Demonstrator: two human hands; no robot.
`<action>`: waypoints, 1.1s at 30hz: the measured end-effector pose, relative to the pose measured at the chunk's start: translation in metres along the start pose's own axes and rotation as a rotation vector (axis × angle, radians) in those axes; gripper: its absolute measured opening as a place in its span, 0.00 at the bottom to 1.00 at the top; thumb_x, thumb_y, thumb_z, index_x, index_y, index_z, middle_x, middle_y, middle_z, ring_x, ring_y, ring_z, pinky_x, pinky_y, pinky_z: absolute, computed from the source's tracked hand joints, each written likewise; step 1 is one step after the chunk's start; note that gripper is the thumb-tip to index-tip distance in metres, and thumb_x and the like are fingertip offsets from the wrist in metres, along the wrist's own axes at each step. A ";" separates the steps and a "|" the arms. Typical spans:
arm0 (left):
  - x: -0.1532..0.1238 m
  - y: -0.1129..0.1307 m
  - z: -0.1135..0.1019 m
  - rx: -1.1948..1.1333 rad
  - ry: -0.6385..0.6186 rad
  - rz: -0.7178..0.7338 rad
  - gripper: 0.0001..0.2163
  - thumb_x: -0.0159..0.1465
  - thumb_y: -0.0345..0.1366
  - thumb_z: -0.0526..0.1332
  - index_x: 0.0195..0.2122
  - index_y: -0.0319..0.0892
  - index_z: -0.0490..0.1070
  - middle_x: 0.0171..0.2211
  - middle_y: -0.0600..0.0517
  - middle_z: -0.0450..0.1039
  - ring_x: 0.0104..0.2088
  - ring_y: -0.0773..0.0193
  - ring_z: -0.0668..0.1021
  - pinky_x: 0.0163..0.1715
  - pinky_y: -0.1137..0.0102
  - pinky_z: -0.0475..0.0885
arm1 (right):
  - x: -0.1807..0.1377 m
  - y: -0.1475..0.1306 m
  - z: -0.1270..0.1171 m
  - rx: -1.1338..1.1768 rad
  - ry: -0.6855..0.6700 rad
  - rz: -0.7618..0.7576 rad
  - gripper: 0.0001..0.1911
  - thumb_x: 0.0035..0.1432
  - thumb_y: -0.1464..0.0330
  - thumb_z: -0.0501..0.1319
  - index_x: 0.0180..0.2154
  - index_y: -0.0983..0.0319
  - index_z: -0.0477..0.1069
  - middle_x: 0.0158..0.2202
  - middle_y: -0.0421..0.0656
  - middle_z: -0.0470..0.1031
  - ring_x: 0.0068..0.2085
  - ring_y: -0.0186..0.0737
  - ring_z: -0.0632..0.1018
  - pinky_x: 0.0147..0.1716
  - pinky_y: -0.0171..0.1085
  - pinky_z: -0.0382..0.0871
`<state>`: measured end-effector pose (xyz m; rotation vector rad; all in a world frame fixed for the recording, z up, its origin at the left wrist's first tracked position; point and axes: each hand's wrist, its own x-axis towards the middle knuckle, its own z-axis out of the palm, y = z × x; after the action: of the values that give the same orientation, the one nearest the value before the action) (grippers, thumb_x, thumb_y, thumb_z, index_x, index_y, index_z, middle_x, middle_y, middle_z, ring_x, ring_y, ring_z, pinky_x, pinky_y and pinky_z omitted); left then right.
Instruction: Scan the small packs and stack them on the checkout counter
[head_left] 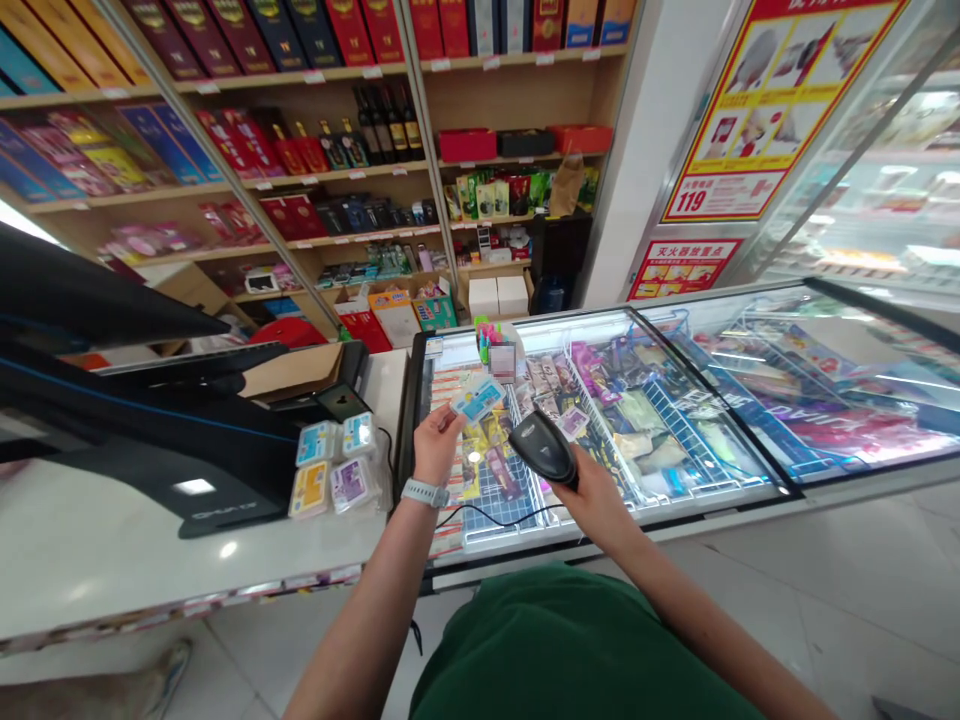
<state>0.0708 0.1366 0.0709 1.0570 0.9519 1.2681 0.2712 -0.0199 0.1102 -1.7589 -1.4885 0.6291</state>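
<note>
My left hand (437, 440) pinches a small flat packet with a blue and white label (480, 399) by its near edge, above the glass of a chest freezer. In my right hand (596, 495) is a black barcode scanner (544, 448), its head pointing toward the packet. A thin black cable (499, 522) runs below the scanner across the glass. Left of my left hand, several small clear boxes with blue, yellow and purple labels (352, 484) sit together on the white counter (315, 555).
A black till (217, 465) stands on the counter at left, with an open cardboard box (292, 372) behind it. The chest freezer (720, 505) stretches to the right. Shelves of boxes and bottles (386, 125) line the back. Someone's foot (171, 670) shows at lower left.
</note>
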 end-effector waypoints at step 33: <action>-0.012 -0.017 0.015 0.096 0.086 -0.043 0.18 0.47 0.39 0.71 0.38 0.38 0.75 0.35 0.48 0.79 0.36 0.64 0.78 0.41 0.68 0.70 | -0.005 0.021 -0.007 -0.016 -0.137 -0.044 0.11 0.63 0.67 0.55 0.47 0.62 0.63 0.42 0.49 0.72 0.44 0.47 0.75 0.43 0.42 0.67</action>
<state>0.0883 0.1229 0.0583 1.0570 1.1049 1.2509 0.2882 -0.0279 0.0970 -1.7197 -1.6247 0.7298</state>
